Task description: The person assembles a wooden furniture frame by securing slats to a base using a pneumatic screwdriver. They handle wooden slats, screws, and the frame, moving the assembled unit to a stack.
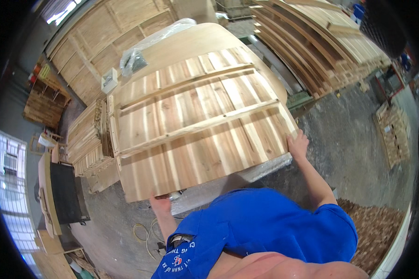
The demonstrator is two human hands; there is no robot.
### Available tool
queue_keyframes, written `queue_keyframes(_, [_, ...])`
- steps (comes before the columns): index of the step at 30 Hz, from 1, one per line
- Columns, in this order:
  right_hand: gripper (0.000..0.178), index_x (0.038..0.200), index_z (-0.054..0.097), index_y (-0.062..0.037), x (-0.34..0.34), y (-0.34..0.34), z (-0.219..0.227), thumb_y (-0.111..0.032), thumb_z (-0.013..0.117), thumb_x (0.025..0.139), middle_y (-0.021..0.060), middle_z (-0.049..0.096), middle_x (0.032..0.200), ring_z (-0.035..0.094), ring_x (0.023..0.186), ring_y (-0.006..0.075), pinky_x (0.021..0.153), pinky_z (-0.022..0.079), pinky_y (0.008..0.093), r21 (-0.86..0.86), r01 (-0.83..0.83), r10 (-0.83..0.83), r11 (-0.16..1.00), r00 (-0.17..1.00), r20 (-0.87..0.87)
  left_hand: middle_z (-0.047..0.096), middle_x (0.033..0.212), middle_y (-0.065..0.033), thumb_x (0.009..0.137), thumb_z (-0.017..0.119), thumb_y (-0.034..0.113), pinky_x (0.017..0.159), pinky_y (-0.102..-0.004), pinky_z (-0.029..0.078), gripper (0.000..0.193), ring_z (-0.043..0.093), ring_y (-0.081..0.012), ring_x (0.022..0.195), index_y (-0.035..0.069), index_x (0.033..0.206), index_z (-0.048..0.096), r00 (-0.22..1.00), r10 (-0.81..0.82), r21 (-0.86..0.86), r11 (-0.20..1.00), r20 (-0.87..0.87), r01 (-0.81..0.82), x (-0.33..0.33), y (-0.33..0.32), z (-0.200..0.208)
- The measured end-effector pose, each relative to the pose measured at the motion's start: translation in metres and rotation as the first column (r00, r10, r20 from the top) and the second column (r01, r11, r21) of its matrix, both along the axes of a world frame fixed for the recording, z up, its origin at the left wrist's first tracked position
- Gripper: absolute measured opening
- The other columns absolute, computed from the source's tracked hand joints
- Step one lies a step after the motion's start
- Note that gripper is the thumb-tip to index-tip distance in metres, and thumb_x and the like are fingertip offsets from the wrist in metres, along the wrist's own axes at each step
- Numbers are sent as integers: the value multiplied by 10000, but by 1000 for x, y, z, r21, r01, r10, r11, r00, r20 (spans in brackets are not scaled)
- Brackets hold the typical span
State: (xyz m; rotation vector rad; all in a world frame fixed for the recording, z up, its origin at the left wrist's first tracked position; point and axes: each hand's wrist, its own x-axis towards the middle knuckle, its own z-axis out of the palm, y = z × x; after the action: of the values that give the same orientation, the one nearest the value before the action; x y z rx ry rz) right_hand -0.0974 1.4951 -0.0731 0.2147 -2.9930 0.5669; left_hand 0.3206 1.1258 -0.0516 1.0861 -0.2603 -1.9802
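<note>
A big wood panel (198, 123) made of boards side by side lies flat on a work table (246, 174) w/ a shiny grey top; two thin wood strips (195, 128) run across the panel, one near the far end, one nearer the middle; the panel sits right in front of the person, a bit tilted to the left.

The left hand (159, 203) is at the near left corner of the panel; fingers are closed on the board edge, thumb side up; it has hold of the panel.

The right hand (298, 144) is at the near right corner; fingers curl on the panel's edge, so it grips the panel too; palm faces down.

The person wears a blue shirt (265, 228).

Left of the table is a stack of short wood slats (86, 139); far right are piles of long boards (312, 42); a clear plastic bag (144, 49) lies past the panel's far end; yellow hose (144, 232) on the grey floor (349, 144) near the left arm.
</note>
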Motion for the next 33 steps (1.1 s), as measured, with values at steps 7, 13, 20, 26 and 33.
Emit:
queue_keyframes(7, [699,1229,363,24,32,1,-27,-469,561,774,319,470,1096,435,1047,454,906,344,482,-297,3,77,955,963,258,585,1038,-63,874,492,230,834,-313,459,274,564,-180,936,35,1062,535,986,112,-591,806,121,-19,-29,-15,151])
queue_keyframes(13, [597,1132,449,53,40,-8,-23,-472,464,848,354,493,1071,486,1018,481,899,375,485,-462,-19,251,886,859,447,563,1064,-73,849,544,120,842,-310,437,291,532,-160,964,14,1119,519,972,235,-913,398,14,-83,-138,46,312])
queue_keyframes(20, [676,1322,359,-38,-3,51,101,-484,501,834,239,269,1378,296,1251,411,1029,269,440,-605,-567,691,559,722,-38,532,1090,-108,824,535,116,831,-353,452,391,526,-221,974,7,1189,448,952,196,-970,13,-235,-242,-301,212,395])
queue_keyframes(26, [821,1367,247,-5,-25,115,322,-345,664,747,218,243,1401,254,1300,344,1060,224,406,-456,-889,693,42,354,-627,481,1206,-147,943,300,338,915,-380,405,478,499,-247,1077,-15,1250,395,928,-268,-966,84,-257,-243,-376,289,402])
queue_keyframes(33, [944,1362,123,62,-61,116,371,-222,708,677,268,298,1347,298,1277,344,1040,257,368,-455,-887,504,77,428,-750,489,1229,-101,931,357,359,900,-312,372,486,466,-169,1090,7,1255,446,797,-349,-798,182,494,574,-444,231,154])
